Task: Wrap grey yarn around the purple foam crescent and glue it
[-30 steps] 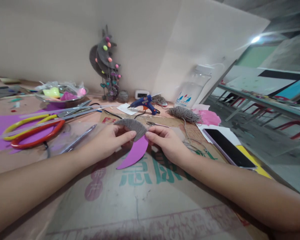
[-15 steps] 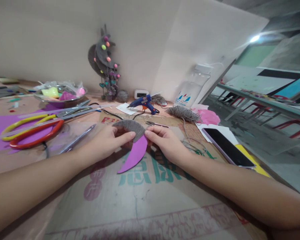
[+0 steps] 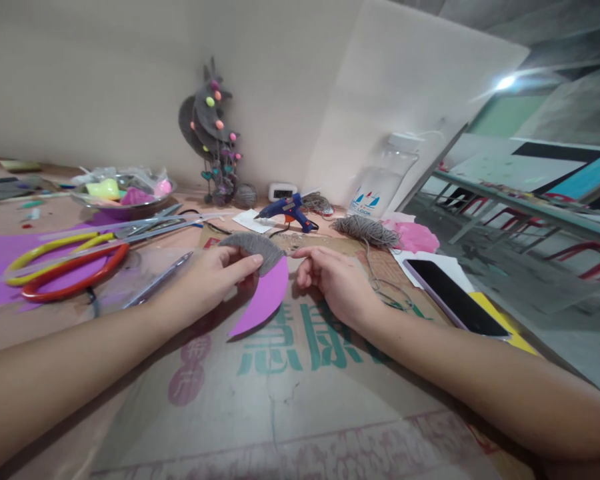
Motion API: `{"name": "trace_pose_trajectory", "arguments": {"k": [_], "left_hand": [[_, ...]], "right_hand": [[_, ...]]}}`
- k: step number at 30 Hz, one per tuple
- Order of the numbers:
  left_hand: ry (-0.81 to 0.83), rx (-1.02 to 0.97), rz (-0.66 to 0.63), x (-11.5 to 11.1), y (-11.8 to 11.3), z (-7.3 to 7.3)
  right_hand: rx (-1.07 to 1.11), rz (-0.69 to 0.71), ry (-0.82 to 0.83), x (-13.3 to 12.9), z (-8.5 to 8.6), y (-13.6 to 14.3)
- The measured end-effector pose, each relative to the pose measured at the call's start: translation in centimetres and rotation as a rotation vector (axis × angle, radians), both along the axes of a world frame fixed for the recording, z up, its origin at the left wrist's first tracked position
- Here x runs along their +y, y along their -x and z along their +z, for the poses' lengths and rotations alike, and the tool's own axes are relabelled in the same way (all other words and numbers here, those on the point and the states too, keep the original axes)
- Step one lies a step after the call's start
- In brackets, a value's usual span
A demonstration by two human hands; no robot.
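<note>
A purple foam-like crescent (image 3: 266,293), its upper part wrapped in grey yarn (image 3: 253,245), is pinched between the thumb and fingers of my left hand (image 3: 225,270). Its pointed lower tip hangs down to the left, above the cardboard. My right hand (image 3: 333,283) is just right of the crescent. The index finger there reaches out toward the wrapped edge, and the other fingers curl in; whatever they grip is hidden. From a grey yarn bundle (image 3: 367,230), a strand loops down near my right wrist, where I lose sight of it.
Printed cardboard (image 3: 280,407) lies under my hands. Scissors (image 3: 75,273), a pen (image 3: 160,279) and a metal bowl (image 3: 125,211) are at left. Behind are a blue glue gun (image 3: 290,212), a decorated grey moon hanging (image 3: 205,127) and a bottle (image 3: 380,177). A phone (image 3: 455,297) lies right.
My right hand has let go of the crescent's right edge and its index finger now points out. The crescent has shifted slightly left with my left hand.
</note>
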State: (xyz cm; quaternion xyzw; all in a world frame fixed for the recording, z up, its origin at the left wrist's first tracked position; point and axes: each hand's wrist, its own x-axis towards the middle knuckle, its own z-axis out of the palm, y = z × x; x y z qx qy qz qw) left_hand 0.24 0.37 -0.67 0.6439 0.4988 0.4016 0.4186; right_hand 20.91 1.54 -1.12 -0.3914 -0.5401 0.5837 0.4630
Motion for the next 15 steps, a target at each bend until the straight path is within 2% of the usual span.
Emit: {"name": "trace_pose_trajectory", "arguments": {"k": [3,5,10,15], "left_hand": [[0.028,-0.034,0.049,0.1,-0.1,0.0],[0.068,-0.112,0.082,0.1,-0.2,0.1],[0.146,-0.243,0.097,0.4,-0.3,0.0],[0.138,-0.225,0.075,0.5,-0.2,-0.1]], "right_hand": [[0.068,-0.111,-0.033,0.3,0.1,-0.3],[0.045,-0.133,-0.092,0.2,0.3,-0.4],[-0.064,-0.011,-0.247,-1.0,0.9,0.2],[-0.168,0.003,-0.231,-1.5,1.1,0.5]]}}
